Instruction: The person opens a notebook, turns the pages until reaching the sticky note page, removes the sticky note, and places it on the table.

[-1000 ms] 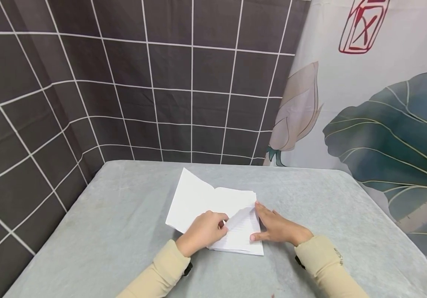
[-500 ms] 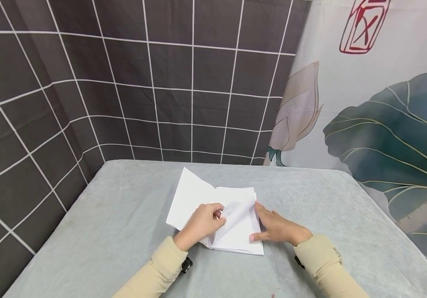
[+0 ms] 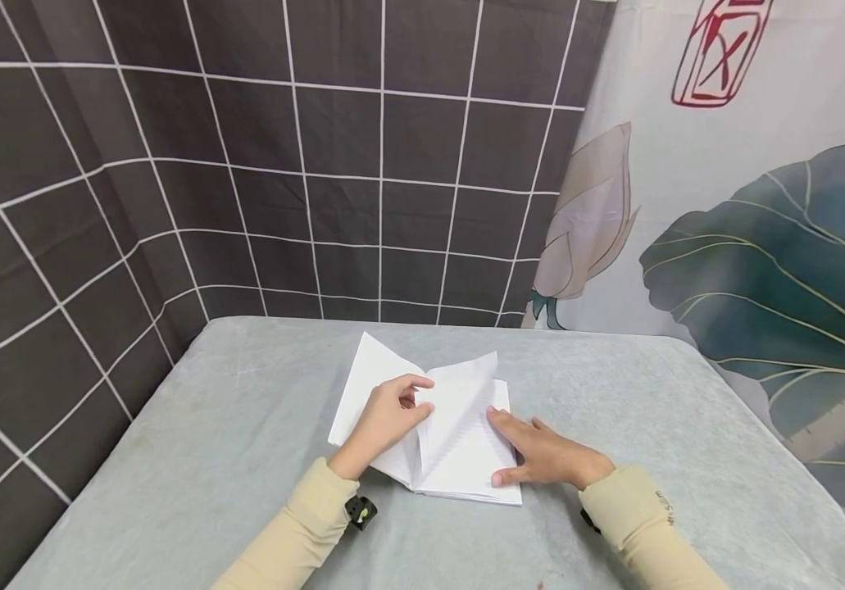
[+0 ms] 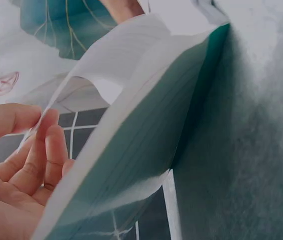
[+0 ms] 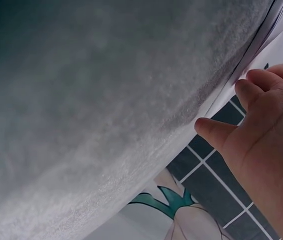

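An open white lined notebook (image 3: 459, 463) lies in the middle of the grey table (image 3: 208, 442). My left hand (image 3: 385, 414) pinches the edge of one page (image 3: 459, 393) and holds it lifted over the spine; the left wrist view shows that hand's fingers (image 4: 46, 150) against the raised page (image 4: 126, 55). My right hand (image 3: 540, 451) lies flat on the right-hand pages, fingers straight, pressing them down. In the right wrist view the right hand's fingers (image 5: 261, 82) touch the notebook's edge (image 5: 269, 27).
A dark tiled curtain (image 3: 245, 164) hangs behind and to the left of the table. A lotus-print cloth (image 3: 761, 246) hangs at the right. The grey cloth-covered table reaches all around the notebook.
My left hand has lifted the page up and carried it leftward, from low over the right pages to standing above the spine. The right hand slid slightly inward on the right pages.
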Action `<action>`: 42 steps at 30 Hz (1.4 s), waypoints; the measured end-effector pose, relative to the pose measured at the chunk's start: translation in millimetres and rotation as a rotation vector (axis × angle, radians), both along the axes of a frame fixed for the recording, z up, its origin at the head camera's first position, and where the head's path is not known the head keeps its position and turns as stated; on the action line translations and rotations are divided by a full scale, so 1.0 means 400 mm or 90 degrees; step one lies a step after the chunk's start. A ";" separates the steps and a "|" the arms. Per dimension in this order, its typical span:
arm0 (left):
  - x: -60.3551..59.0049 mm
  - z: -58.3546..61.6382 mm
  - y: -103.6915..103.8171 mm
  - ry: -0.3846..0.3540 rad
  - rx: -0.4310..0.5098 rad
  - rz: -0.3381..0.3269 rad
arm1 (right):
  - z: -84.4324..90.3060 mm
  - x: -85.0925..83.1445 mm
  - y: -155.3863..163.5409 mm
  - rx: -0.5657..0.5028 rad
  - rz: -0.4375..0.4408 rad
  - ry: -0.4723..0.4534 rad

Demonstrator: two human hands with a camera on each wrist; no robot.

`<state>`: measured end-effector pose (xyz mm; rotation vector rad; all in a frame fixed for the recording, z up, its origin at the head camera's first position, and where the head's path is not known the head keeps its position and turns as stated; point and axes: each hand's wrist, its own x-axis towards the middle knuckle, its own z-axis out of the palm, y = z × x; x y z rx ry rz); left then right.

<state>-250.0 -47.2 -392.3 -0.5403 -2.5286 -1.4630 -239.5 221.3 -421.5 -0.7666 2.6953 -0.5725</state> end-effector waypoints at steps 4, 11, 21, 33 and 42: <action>-0.007 0.004 -0.010 -0.016 0.014 0.011 | 0.001 0.002 -0.002 0.000 0.007 -0.001; -0.017 0.004 -0.031 -0.028 0.025 0.006 | -0.002 0.002 -0.005 -0.001 0.025 -0.001; -0.036 0.006 -0.073 -0.065 0.061 0.018 | -0.002 0.002 -0.006 -0.005 0.043 -0.013; -0.038 0.004 -0.141 -0.116 0.085 0.046 | 0.000 -0.007 0.005 0.005 0.064 -0.023; -0.033 -0.005 -0.192 -0.142 0.077 0.089 | 0.006 -0.008 0.006 0.009 0.061 -0.038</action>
